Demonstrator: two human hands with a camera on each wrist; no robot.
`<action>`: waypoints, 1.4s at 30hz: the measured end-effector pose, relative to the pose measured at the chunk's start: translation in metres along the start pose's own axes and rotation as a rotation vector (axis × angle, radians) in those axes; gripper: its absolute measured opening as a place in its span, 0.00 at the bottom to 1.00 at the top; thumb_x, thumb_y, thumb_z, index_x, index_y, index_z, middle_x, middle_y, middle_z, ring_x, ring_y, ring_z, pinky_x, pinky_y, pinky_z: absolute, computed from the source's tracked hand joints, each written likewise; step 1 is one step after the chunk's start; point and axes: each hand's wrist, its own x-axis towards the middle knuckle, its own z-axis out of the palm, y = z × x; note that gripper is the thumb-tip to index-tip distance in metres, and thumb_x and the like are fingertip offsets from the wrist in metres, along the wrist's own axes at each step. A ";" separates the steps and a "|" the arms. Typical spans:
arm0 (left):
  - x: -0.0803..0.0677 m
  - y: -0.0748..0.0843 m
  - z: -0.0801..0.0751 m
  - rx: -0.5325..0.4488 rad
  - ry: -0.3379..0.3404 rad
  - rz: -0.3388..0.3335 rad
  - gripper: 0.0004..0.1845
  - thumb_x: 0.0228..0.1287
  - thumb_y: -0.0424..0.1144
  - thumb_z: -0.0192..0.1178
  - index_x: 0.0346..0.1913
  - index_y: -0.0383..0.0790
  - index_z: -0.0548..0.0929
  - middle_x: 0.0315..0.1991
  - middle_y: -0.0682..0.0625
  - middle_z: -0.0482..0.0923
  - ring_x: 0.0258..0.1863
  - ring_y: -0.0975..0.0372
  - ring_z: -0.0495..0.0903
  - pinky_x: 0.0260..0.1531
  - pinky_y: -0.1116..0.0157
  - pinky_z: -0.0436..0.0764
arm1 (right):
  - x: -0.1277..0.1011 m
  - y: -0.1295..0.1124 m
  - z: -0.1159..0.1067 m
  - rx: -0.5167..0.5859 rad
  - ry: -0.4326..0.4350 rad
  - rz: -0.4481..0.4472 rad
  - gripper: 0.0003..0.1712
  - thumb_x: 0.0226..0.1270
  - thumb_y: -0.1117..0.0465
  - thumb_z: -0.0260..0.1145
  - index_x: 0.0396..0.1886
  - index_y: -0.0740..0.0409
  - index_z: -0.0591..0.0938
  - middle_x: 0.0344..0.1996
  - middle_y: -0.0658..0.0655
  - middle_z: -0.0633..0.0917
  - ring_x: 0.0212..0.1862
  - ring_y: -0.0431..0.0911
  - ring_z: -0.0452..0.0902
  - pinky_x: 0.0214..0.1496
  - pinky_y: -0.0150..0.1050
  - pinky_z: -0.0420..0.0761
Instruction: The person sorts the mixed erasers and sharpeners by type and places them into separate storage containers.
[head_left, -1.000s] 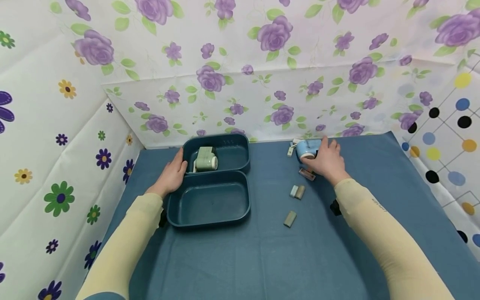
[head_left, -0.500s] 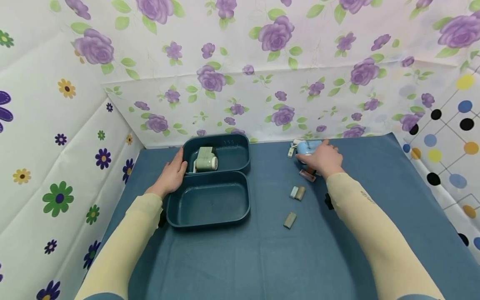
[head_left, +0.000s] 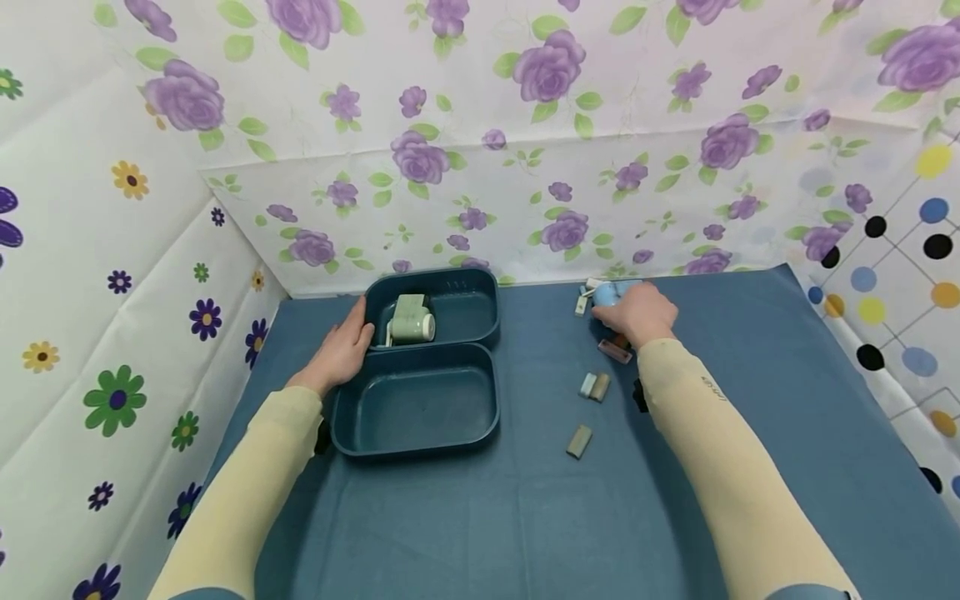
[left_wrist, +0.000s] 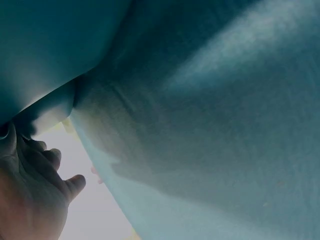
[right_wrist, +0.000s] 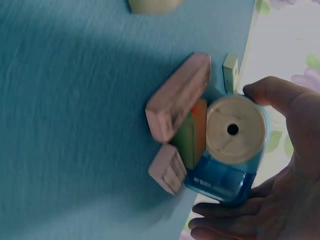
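In the head view my right hand (head_left: 641,315) is over a light-blue crank pencil sharpener (head_left: 604,294) standing by the back wall. The right wrist view shows thumb and fingers on opposite sides of this sharpener (right_wrist: 237,131), its round pale face toward the camera. Close beside it lie a pink eraser (right_wrist: 177,100), a smaller pinkish eraser (right_wrist: 168,168) and a green-and-orange eraser (right_wrist: 186,142). My left hand (head_left: 341,350) rests with extended fingers against the left side of the far dark-teal bin (head_left: 468,312). A pale-green crank sharpener (head_left: 411,321) lies inside that bin.
A second teal bin (head_left: 420,408) sits in front of the far one. On the cloth lie a light-blue eraser (head_left: 587,384), a tan eraser (head_left: 600,387) and a grey-green eraser (head_left: 579,442). A flowered sheet (head_left: 517,175) stands behind the table.
My right hand has shifted slightly left and turned farther over the blue sharpener, covering more of it. The left hand and the bins have stayed in place.
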 end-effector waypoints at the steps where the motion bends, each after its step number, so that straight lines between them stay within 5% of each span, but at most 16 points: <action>1: 0.000 0.001 -0.001 0.007 -0.004 0.000 0.35 0.92 0.45 0.32 0.86 0.36 0.30 0.87 0.36 0.30 0.86 0.41 0.36 0.81 0.36 0.37 | 0.000 -0.001 0.001 -0.001 0.007 0.005 0.43 0.70 0.33 0.66 0.53 0.73 0.81 0.42 0.70 0.82 0.40 0.62 0.83 0.46 0.60 0.86; 7: 0.001 0.002 -0.005 0.035 -0.019 -0.004 0.36 0.92 0.44 0.32 0.86 0.34 0.29 0.87 0.36 0.29 0.85 0.40 0.37 0.81 0.35 0.38 | 0.002 -0.005 0.004 -0.023 0.026 0.019 0.53 0.70 0.32 0.66 0.68 0.79 0.71 0.44 0.72 0.82 0.40 0.63 0.83 0.49 0.61 0.86; 28: 0.002 0.001 0.002 0.059 0.008 -0.003 0.35 0.92 0.44 0.32 0.86 0.35 0.31 0.87 0.37 0.30 0.85 0.40 0.39 0.82 0.37 0.40 | 0.004 0.003 0.012 0.007 0.021 0.032 0.62 0.69 0.31 0.66 0.74 0.84 0.61 0.45 0.76 0.83 0.41 0.63 0.84 0.45 0.59 0.87; 32: 0.000 0.002 0.002 0.044 0.012 -0.003 0.35 0.92 0.45 0.32 0.87 0.36 0.30 0.88 0.37 0.30 0.85 0.41 0.38 0.82 0.37 0.39 | 0.003 0.002 0.009 -0.001 0.033 0.018 0.55 0.69 0.32 0.68 0.68 0.81 0.71 0.44 0.74 0.83 0.39 0.62 0.85 0.42 0.57 0.87; 37: -0.001 0.001 0.002 0.038 0.014 -0.007 0.35 0.92 0.45 0.32 0.87 0.37 0.30 0.88 0.38 0.29 0.86 0.41 0.38 0.82 0.37 0.39 | 0.004 -0.005 0.002 -0.097 -0.001 -0.001 0.42 0.69 0.31 0.69 0.48 0.71 0.85 0.37 0.68 0.85 0.36 0.60 0.84 0.40 0.55 0.86; 42: 0.001 0.001 0.004 0.038 0.014 -0.007 0.35 0.92 0.45 0.32 0.87 0.38 0.30 0.88 0.39 0.29 0.86 0.42 0.38 0.82 0.37 0.40 | 0.013 -0.011 -0.001 -0.205 -0.068 0.037 0.46 0.69 0.28 0.66 0.51 0.72 0.85 0.41 0.69 0.86 0.39 0.61 0.84 0.45 0.57 0.84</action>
